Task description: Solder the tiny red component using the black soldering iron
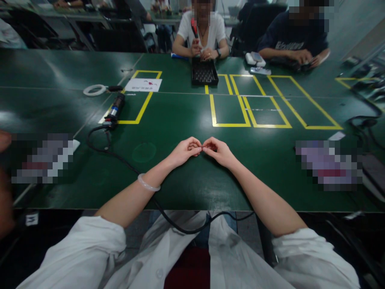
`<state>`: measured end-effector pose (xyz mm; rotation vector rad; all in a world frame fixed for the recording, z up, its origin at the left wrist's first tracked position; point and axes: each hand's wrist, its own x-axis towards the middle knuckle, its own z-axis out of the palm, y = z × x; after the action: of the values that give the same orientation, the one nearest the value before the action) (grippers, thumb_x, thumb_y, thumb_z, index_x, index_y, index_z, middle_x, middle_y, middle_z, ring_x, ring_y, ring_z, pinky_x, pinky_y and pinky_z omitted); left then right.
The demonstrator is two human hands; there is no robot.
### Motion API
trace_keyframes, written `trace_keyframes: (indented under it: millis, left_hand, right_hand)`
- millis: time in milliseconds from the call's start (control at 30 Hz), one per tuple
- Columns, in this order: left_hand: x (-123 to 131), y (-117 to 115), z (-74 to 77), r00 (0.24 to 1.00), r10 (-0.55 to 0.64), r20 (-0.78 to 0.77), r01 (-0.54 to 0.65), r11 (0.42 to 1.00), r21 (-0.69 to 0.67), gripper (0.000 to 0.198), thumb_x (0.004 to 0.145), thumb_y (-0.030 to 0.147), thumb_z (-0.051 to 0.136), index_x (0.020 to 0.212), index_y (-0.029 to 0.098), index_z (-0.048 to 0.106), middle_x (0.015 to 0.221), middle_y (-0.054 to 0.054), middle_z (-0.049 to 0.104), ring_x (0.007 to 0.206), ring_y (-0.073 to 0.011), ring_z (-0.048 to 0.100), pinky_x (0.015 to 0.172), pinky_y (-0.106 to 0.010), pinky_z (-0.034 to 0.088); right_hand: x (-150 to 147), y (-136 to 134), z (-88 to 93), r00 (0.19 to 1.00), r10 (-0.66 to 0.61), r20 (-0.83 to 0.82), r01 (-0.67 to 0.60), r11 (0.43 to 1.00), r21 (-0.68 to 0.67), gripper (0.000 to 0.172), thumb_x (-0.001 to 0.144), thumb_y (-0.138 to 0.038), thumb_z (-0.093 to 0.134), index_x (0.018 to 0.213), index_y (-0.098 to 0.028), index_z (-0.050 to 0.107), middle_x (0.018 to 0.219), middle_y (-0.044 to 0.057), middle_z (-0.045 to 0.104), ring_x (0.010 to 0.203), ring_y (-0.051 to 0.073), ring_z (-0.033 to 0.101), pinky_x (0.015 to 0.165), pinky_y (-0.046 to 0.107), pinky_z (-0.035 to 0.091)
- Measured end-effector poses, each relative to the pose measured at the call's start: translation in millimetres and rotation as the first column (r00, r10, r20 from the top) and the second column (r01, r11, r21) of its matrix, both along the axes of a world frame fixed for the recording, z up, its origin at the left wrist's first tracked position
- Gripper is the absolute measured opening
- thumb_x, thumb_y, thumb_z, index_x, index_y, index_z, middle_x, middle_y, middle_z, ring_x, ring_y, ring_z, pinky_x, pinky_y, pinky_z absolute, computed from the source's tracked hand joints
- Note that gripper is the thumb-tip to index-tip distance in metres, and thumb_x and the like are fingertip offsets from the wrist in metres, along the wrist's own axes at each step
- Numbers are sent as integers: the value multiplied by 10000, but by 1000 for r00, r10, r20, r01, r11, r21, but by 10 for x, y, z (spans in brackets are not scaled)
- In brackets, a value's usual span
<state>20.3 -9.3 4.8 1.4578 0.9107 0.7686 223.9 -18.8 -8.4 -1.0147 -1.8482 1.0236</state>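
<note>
My left hand (187, 151) and my right hand (219, 151) meet over the middle of the green table (198, 180), with their fingertips touching or nearly so. On both hands the fingers are curled, and thumb and forefinger press together. Whatever may be between the fingertips is hidden or too small to name. A pale bangle (148, 184) circles my left wrist. Left of my hands, a black cylindrical tool (116, 107) lies on the table, and a black cable (128, 161) runs from it under my left forearm and over the table's edge.
Yellow tape outlines (231, 125) mark the table. A printed sheet (143, 84) and a coiled white cable (94, 90) lie at the far left. Across the table, a person in white works at a black tray (205, 76), beside a person in dark clothing. Blurred-out items lie on both sides.
</note>
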Motion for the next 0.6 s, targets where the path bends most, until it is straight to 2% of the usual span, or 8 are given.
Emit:
trace_keyframes:
  millis: [267,600]
  left_hand:
    - [-9,25,-48,1000,-13,-14,13,1000,-7,384,792,414,735,993,125,580,847,-39,634,737,-121,605,749,-294,503]
    - [-21,18,-25,998,-39,-56,39,999,0,383,802,431,718,988,122,590,885,-57,654,775,-134,612,774,-302,499]
  right_hand:
    - [-5,-8,23,1000,-15,-15,16,998,59,163,864,-316,645,964,-190,616,809,4,635,687,124,543,643,261,442]
    - [4,-9,16,1000,-17,14,17,1000,19,197,915,-381,602,944,-188,631,813,12,660,674,127,558,652,268,444]
